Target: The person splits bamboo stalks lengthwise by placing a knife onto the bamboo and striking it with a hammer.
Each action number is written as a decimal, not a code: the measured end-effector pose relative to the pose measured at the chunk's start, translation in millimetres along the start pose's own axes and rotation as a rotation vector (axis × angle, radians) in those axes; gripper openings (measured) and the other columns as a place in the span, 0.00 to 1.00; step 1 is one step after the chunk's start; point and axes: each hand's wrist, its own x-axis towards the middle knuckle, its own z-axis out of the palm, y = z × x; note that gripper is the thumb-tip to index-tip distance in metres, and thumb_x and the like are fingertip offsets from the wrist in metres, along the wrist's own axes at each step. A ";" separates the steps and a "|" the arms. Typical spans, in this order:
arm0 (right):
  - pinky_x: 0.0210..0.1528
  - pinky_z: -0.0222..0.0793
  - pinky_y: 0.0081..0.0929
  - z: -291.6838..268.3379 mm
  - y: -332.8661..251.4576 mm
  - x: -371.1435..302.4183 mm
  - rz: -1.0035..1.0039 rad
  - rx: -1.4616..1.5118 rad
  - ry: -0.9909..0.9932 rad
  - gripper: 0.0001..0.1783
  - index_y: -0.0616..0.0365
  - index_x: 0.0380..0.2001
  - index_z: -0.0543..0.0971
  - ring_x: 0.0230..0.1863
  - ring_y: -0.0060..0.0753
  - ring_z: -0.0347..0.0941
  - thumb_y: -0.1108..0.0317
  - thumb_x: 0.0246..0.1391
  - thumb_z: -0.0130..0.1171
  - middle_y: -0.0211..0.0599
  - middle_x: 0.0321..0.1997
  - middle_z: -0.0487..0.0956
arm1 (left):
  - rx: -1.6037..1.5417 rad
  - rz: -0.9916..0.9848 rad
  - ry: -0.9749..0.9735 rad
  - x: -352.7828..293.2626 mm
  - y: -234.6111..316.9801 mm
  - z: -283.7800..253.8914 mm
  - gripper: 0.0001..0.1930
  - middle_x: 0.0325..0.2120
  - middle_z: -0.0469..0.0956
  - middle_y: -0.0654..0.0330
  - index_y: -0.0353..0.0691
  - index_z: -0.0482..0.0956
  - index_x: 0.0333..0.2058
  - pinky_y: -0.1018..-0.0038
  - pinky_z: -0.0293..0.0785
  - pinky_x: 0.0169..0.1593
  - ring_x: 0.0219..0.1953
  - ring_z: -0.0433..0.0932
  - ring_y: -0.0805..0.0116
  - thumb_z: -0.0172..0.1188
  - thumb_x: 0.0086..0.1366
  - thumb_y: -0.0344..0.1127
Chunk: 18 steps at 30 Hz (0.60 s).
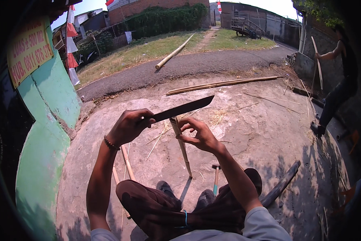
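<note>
My left hand [133, 123], with a beaded bracelet at the wrist, is closed round the handle of a machete [184, 108]. The dark blade points right and slightly up, over the top end of an upright bamboo piece [181, 146]. Whether the edge touches or has entered the bamboo I cannot tell. The bamboo's lower end stands on the ground between my feet. Just below the blade, the thumb and fingers of my right hand [197, 134] curl loosely about the bamboo from its right side.
A hammer [216, 179] stands by my right foot. Bamboo lengths [128, 162] lie at my left, and a dark log [283, 182] at my right. Long bamboo strips [224, 83] lie ahead, with a pole [174, 51] beyond. At right, a person [341, 76] holds a bamboo strip.
</note>
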 end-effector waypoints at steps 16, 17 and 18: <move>0.49 0.73 0.34 -8.7 9.4 -11.3 0.029 0.067 -0.059 0.30 0.55 0.60 0.69 0.51 0.33 0.80 0.67 0.53 0.66 0.38 0.51 0.80 | 0.070 0.106 -0.047 -3.0 44.5 16.7 0.16 0.35 0.81 0.45 0.39 0.73 0.55 0.58 0.75 0.39 0.37 0.81 0.43 0.56 0.69 0.28; 0.50 0.73 0.34 -9.6 13.7 -15.6 0.022 0.099 -0.063 0.31 0.56 0.60 0.69 0.51 0.34 0.80 0.66 0.54 0.66 0.39 0.51 0.80 | 0.056 0.056 -0.044 -9.0 52.0 23.9 0.17 0.36 0.81 0.45 0.39 0.73 0.56 0.61 0.76 0.40 0.38 0.82 0.45 0.56 0.69 0.26; 0.52 0.74 0.35 -9.6 18.3 -19.9 0.002 0.134 -0.062 0.31 0.58 0.62 0.68 0.51 0.35 0.80 0.67 0.55 0.65 0.39 0.53 0.79 | 0.055 -0.021 -0.042 -15.2 62.4 32.3 0.20 0.36 0.81 0.44 0.38 0.72 0.57 0.61 0.75 0.40 0.38 0.82 0.45 0.56 0.67 0.25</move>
